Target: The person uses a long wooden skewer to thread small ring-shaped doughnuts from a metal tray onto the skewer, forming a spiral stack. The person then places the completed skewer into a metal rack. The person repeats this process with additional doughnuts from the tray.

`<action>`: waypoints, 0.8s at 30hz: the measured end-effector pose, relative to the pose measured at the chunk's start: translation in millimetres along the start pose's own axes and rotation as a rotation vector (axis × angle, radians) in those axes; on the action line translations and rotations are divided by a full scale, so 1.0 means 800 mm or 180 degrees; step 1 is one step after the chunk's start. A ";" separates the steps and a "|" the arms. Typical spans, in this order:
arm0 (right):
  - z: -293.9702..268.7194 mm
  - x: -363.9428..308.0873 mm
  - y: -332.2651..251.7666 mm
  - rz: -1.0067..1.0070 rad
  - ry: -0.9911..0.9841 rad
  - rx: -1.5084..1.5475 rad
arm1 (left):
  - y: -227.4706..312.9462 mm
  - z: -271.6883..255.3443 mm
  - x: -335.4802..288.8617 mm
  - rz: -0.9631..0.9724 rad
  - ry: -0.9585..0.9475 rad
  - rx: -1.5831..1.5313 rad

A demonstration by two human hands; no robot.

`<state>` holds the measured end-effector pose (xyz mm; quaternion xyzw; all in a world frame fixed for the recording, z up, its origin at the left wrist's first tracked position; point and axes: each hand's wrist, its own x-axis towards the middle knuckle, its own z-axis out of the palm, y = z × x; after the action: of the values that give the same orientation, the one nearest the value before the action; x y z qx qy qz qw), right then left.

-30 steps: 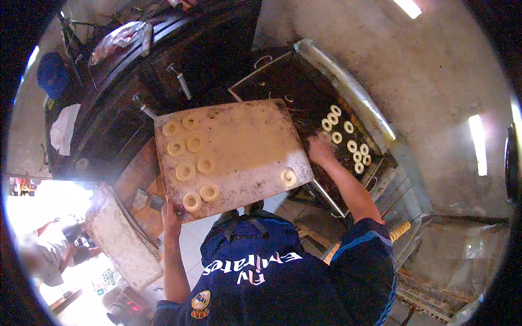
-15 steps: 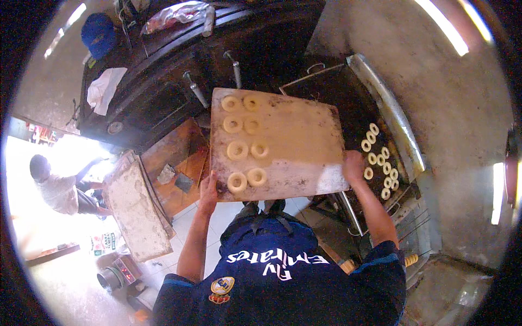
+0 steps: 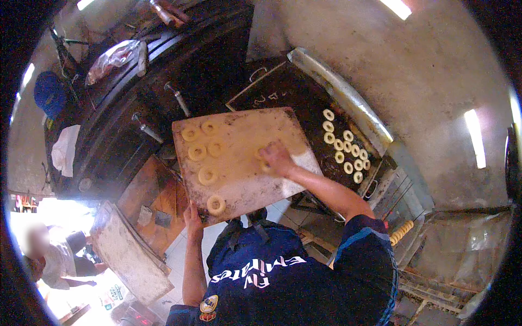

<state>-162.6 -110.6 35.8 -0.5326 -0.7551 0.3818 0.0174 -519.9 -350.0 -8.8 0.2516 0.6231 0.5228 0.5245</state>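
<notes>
A flat wooden board [image 3: 244, 191] is held level in front of me, gripped at its near left corner by my left hand [image 3: 193, 221]. Several pale dough rings [image 3: 207, 175] lie along the board's left part. Over the board's right half is my right hand [image 3: 278, 158], its fingers closed around what look like two dough rings [image 3: 261, 154], partly hidden by the fingers. Beyond the board, to the right, a dark tray [image 3: 312, 117] carries more dough rings [image 3: 348, 145] in a loose cluster at its right end.
A dark oven-like unit [image 3: 125, 103] with metal handles stands at the far left. Flat boards [image 3: 125, 250] lean at the lower left, near another person [image 3: 57, 255]. A metal edge [image 3: 340, 89] borders the tray, with a concrete wall [image 3: 435, 70] behind.
My right hand has moved left from the board's right edge onto its surface, taking dough rings from the two near rows. The view has turned right, and the board sits tilted in it.
</notes>
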 end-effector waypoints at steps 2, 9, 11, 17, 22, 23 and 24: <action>-0.020 0.003 0.065 -0.0010 0.0688 0.0939 | 0.000 -0.019 0.005 -0.0104 0.0041 0.0400; -0.066 -0.016 0.162 0.0281 0.0647 -0.3131 | -0.002 -0.049 0.011 -0.0386 0.0154 0.0338; -0.046 0.023 0.108 -0.0015 0.0882 -0.1933 | 0.001 -0.038 0.011 -0.0367 0.0201 0.0204; 0.065 0.177 -0.111 -0.1797 0.0874 -0.0190 | -0.010 -0.016 0.024 -0.0142 -0.0090 -0.0276; 0.041 0.150 -0.110 -0.1119 0.1139 -0.1228 | -0.046 -0.028 0.033 0.0926 0.0293 0.2000; 0.027 0.138 -0.092 -0.0835 0.0950 -0.0825 | -0.045 -0.036 0.031 0.1431 0.0284 0.2210; 0.014 0.128 -0.072 -0.0634 0.0787 -0.0492 | -0.044 -0.039 0.028 0.1511 0.0258 0.2133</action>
<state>-257.6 -40.9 23.3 -0.4979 -0.8234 0.2505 0.1069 -547.5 -354.5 -52.7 0.5244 0.7037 0.4069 0.2533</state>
